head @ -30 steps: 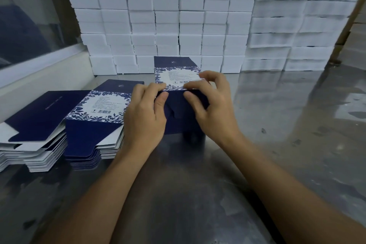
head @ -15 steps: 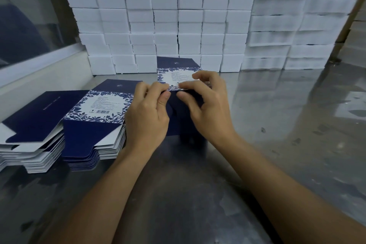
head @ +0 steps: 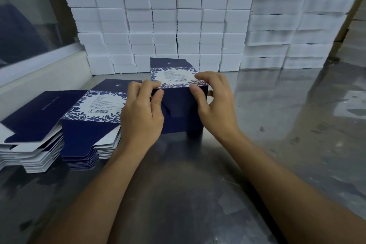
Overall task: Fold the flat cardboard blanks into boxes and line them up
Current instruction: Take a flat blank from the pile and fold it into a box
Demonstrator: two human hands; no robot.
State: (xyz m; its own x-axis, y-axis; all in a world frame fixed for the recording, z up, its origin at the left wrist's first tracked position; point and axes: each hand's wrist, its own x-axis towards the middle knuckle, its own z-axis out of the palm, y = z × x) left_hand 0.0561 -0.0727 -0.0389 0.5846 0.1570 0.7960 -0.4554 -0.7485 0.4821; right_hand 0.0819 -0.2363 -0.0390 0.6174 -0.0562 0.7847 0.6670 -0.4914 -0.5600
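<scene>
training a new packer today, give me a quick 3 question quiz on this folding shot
1. True or false: both hands are on the blue box.
2. Which side of the box are the stacks of flat blanks on: A left, B right?
3. What is piled along the back of the metal table?

Key:
1. True: the left hand and right hand both grip its top edge.
2. A
3. White blocks, stacked in rows.
</scene>
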